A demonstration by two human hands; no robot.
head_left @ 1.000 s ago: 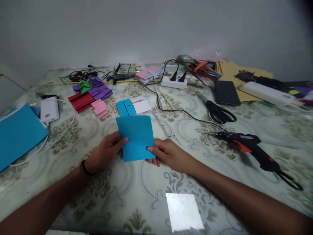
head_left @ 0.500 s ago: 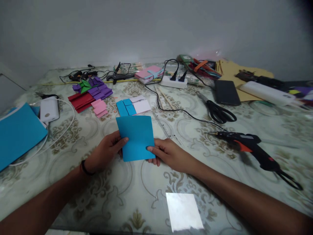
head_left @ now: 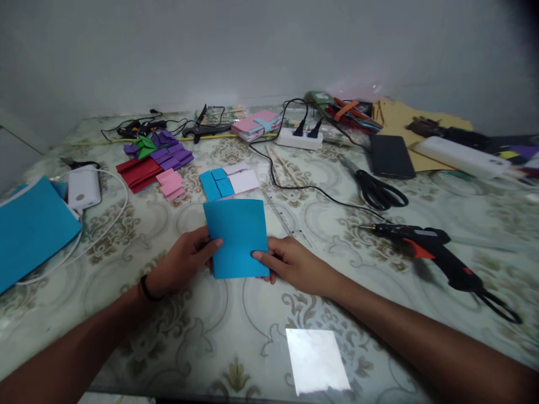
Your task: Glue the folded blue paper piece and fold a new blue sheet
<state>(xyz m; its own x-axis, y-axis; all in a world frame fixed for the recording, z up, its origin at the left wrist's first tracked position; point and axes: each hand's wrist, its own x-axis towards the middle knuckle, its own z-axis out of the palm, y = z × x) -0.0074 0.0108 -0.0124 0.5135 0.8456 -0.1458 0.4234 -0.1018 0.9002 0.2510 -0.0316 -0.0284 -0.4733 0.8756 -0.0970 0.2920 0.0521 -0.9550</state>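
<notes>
A blue paper rectangle (head_left: 238, 233) is held up over the patterned tabletop, slightly curved along its top edge. My left hand (head_left: 187, 258) pinches its left edge, thumb on the front and the other fingers behind. On the right edge, my right hand (head_left: 292, 264) grips it with the thumb on the front, its fingers mostly hidden behind the paper. Just beyond the held paper lie folded blue pieces (head_left: 217, 184) beside a white and pink piece (head_left: 245, 180). A clear ruler (head_left: 281, 213) lies behind my right hand.
A glue gun (head_left: 438, 252) and black-handled scissors (head_left: 379, 193) lie at right, near a dark phone (head_left: 391, 157). Behind is a white power strip (head_left: 298, 139) with cables. Left are blue sheets (head_left: 36, 230), a white power bank (head_left: 84, 186) and folded purple paper (head_left: 172, 155).
The blue paper has shifted slightly to the right, with both hands still on it. Fewer of my right fingertips show below its edge.
</notes>
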